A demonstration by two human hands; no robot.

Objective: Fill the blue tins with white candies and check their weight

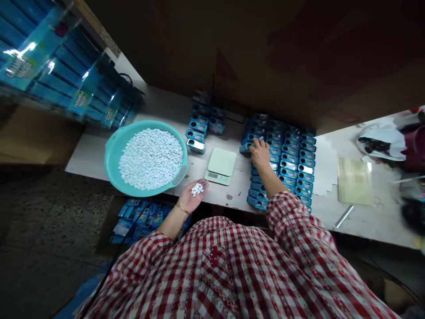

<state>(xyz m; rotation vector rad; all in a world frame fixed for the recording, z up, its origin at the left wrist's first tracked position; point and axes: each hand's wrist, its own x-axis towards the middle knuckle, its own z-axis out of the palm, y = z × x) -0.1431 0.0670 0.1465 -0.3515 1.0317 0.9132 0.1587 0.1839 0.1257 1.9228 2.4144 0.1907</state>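
Note:
My left hand [191,195] is palm up, cupping a small heap of white candies [197,190] just in front of the digital scale [222,165]. Nothing lies on the scale's platform. Left of that hand stands a turquoise basin [111,164] holding a large mass of the same white candies. My right hand [260,153] reaches into the rows of small blue tins [288,166], its fingers bent around a blue tin [245,147] at the left side of the block. A white speck shows by the fingertips, too small to make out. Most tins there have dark round openings on top.
A smaller group of blue tins [198,126] stands behind the scale. Wrapped stacks of blue packs [79,84] rise at the left. Below the table edge sits a box of blue packs [136,219]. A large cardboard panel [232,53] borders the back; a metal tube [344,217] lies right.

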